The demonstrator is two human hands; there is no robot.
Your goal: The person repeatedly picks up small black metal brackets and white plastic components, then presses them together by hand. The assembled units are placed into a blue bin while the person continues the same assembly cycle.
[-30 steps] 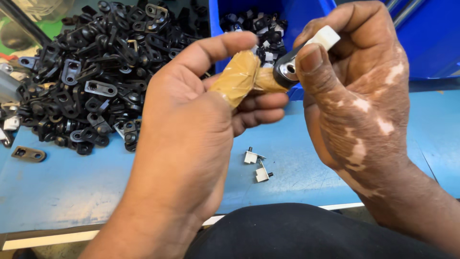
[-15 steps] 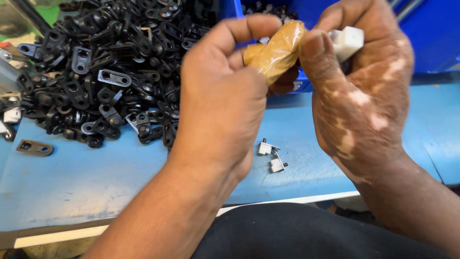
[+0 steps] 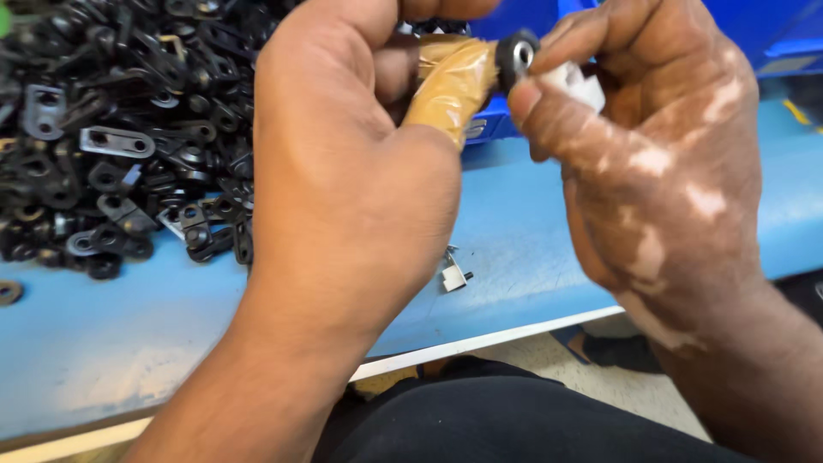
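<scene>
Pinching the black ring part (image 3: 517, 53) at top centre, your right hand (image 3: 651, 163) closes on it with a white piece (image 3: 579, 84); keep your left hand's (image 3: 351, 171) taped thumb (image 3: 453, 86) pressed squarely against it.

Blue table (image 3: 111, 343) with a pale front edge. On top, at the left, a big heap of small black metal parts (image 3: 120, 129), many with round holes. One black ring (image 3: 9, 293) off alone near the left edge. One small white clip (image 3: 453, 276) near the middle, apart from the heap.
</scene>
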